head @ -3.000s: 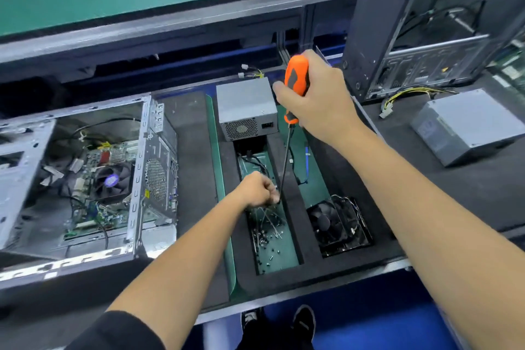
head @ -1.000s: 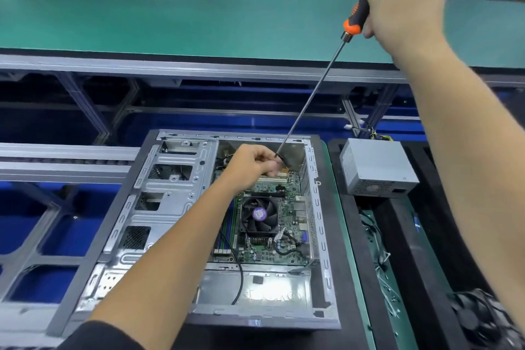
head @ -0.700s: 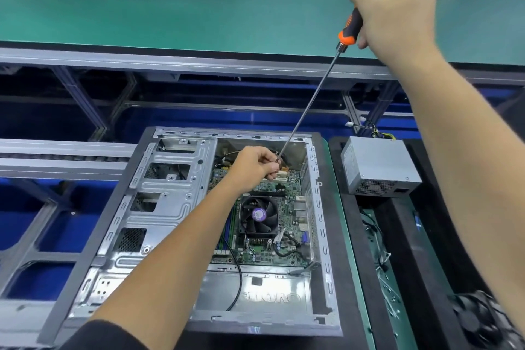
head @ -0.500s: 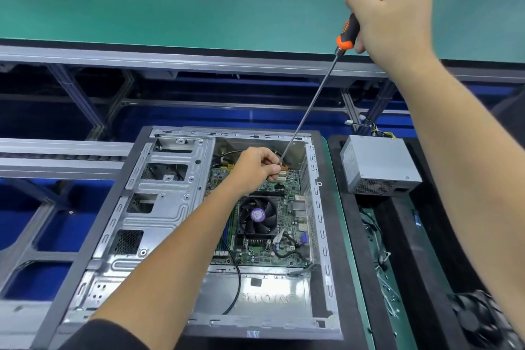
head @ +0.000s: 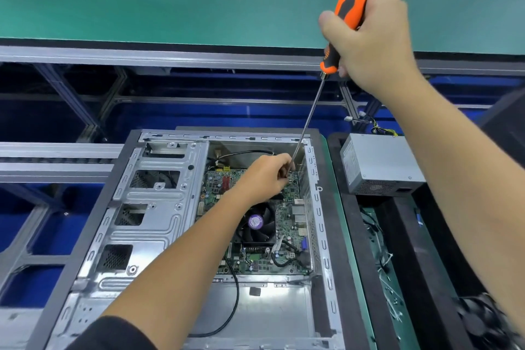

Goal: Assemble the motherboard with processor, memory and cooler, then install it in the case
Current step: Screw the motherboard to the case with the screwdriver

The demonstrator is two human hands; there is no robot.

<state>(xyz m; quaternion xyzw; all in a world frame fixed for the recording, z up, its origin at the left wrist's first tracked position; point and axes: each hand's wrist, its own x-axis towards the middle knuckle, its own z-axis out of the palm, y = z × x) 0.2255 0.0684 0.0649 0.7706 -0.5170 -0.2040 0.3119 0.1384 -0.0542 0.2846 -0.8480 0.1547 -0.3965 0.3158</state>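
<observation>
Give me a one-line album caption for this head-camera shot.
Right hand drives a long screwdriver while left hand steadies its tip above the motherboard.

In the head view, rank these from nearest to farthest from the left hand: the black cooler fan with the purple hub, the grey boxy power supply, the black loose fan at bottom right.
1. Black cooler fan with the purple hub, just below the left hand.
2. Grey boxy power supply, outside the case, right.
3. Black loose fan, far bottom right corner.
</observation>
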